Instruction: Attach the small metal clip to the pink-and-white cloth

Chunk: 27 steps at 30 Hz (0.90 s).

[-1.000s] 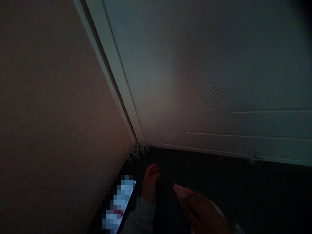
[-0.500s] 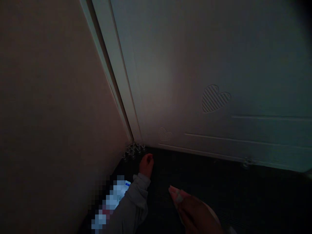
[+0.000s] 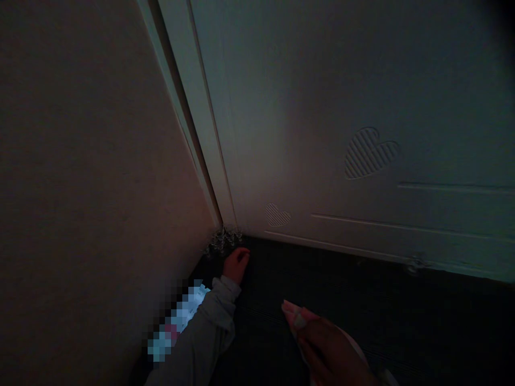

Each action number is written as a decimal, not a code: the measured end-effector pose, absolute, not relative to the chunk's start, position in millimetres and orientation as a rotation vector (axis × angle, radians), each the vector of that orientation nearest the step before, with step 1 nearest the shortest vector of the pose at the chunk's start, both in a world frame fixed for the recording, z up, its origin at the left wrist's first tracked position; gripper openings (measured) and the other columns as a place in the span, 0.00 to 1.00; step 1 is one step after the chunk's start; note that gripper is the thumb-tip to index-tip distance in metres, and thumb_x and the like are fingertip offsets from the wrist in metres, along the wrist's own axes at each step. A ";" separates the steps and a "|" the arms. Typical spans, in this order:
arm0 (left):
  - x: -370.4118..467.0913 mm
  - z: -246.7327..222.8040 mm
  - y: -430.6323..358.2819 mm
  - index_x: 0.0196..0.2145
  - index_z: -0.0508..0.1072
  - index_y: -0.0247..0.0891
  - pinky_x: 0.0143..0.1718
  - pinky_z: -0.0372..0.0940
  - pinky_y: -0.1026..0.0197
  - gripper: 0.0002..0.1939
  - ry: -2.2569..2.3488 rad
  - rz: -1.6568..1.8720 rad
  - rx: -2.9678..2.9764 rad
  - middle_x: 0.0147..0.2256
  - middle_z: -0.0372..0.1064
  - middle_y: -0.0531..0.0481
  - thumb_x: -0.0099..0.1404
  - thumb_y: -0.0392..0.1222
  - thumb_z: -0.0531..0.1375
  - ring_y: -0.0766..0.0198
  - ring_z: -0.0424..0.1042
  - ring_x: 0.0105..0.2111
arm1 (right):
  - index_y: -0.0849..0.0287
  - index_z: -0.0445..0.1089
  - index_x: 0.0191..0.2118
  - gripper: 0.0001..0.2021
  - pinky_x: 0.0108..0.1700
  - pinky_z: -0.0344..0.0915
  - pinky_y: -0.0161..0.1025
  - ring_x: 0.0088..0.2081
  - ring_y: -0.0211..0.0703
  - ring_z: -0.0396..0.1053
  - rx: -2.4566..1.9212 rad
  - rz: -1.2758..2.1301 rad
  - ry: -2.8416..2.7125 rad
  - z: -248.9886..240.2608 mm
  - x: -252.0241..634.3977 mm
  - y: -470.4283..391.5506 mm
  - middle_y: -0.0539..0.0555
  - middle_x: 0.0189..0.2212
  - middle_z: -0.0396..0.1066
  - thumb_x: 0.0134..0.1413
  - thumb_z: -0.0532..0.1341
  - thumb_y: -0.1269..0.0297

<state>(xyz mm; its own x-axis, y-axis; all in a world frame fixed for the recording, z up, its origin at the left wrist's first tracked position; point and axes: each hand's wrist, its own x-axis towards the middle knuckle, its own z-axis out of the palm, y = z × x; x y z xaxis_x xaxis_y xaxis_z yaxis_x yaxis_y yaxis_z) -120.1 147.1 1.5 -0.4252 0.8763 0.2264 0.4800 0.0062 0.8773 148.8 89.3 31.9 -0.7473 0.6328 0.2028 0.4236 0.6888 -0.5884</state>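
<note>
My left hand (image 3: 236,264), in a grey sleeve (image 3: 217,311), is low over the dark floor with its fingers curled closed. Whatever may be inside those fingers is hidden. Right beside it, in the corner, lies a cluster of small, clear, shiny pieces (image 3: 222,241), their kind too dim to tell. My right hand (image 3: 332,348) is closed on a pink, flat, folded-looking item (image 3: 290,309) with a pointed end. A small pale piece (image 3: 300,320) shows at the fingertips, against the pink item.
On the left rises a plain wall (image 3: 100,161). Ahead stands a white panel (image 3: 301,134) with ribbed hearts and raised lines. A lit, pixelated screen (image 3: 177,321) lies beside my left forearm. Another small clear piece (image 3: 414,264) sits at the panel's foot, on the dark floor (image 3: 265,332).
The view has shifted slightly. My left hand has turned a little and sits slightly further left, beside the clear pieces. My right hand keeps its hold on the pink item.
</note>
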 end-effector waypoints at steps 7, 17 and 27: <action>-131.2 6.8 149.0 0.29 0.68 0.36 0.32 0.60 0.63 0.10 1.955 1.273 1.449 0.27 0.67 0.52 0.53 0.43 0.51 0.65 0.66 0.29 | 0.56 0.66 0.37 0.12 0.47 0.58 0.38 0.43 0.41 0.63 -0.818 0.836 -2.560 44.4 147.3 92.0 0.54 0.42 0.67 0.52 0.47 0.66; -135.6 3.8 138.8 0.33 0.67 0.34 0.40 0.58 0.57 0.11 2.526 1.108 1.572 0.32 0.66 0.45 0.53 0.39 0.50 0.60 0.64 0.36 | 0.57 0.66 0.36 0.12 0.46 0.59 0.38 0.42 0.41 0.64 -0.856 0.819 -2.587 42.9 146.8 88.4 0.54 0.39 0.68 0.53 0.46 0.67; -129.2 -1.0 137.1 0.46 0.62 0.30 0.44 0.53 0.53 0.26 2.823 0.792 1.454 0.40 0.59 0.38 0.49 0.46 0.54 0.52 0.58 0.43 | 0.56 0.66 0.34 0.11 0.45 0.58 0.37 0.39 0.40 0.65 -0.878 0.766 -2.562 38.5 147.9 88.2 0.53 0.36 0.69 0.53 0.47 0.66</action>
<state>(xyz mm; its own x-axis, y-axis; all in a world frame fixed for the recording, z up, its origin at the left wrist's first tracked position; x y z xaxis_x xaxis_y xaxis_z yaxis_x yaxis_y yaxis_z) -129.2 137.1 -1.0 -0.5984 0.7315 0.3268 0.7947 0.4902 0.3579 147.9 88.2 38.5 -0.7576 0.6404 0.1265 0.4657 0.6661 -0.5826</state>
